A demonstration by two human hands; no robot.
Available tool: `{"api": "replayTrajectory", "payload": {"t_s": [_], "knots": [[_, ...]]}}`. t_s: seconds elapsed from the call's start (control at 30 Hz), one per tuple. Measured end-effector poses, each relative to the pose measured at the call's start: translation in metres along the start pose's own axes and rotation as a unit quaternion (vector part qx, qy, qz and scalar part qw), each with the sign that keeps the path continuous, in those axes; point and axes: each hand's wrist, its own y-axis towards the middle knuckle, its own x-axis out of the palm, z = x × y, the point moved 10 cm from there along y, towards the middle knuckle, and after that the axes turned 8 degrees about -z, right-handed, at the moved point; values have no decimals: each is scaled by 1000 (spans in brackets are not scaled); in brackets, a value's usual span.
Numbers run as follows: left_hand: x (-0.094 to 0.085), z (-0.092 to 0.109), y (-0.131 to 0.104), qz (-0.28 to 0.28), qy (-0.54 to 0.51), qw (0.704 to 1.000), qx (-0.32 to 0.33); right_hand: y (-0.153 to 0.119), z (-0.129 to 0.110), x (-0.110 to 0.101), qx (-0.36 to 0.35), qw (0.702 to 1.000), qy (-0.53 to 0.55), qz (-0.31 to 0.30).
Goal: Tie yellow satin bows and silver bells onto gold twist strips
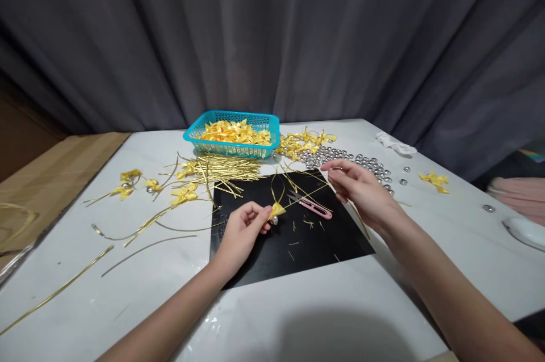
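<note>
1. Yellow satin bow (277, 210): glossy, pointed folds; 1 silver bead (275, 219) at its lower edge; gold cord (304, 197) extends from it. Location: above the black mat (272, 260), near its middle.
2. Left hand (244, 231): fingers closed, pinching the bow. Right hand (361, 189): above the mat's right side, thumb and fingertips together on the cord.
3. Surface: white tabletop (332, 305), glossy, beneath the mat. Room: dark grey curtain (272, 33) beyond the table; brown cardboard (72, 163) at far left.
4. Count: 1 turquoise perforated plastic basket (232, 149), behind the mat, with yellow bows (234, 132), too many to count. 1 pair of pink-handled thread snips (317, 209), on the mat. 1 crumpled white tissue (395, 144), beyond the mat's right side. Silver domed beads (340, 155), behind the mat: too many to count.
</note>
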Motion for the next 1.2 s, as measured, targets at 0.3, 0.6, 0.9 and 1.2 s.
{"api": "replayTrajectory", "payload": {"t_s": [0.3,0.6,0.9,1.2], "knots": [[-6,-2,1,11,3,1000,12,-15,11,66,-4,986,-86,-145],[-8,1,-2,17,19,999,19,-28,37,98,40,974,-105,-197],[-9,-2,1,18,3,1000,15,-23,40,90,64,975,-105,-184],[-10,-4,1,10,-30,999,-3,-15,21,59,63,988,22,-141]]}}
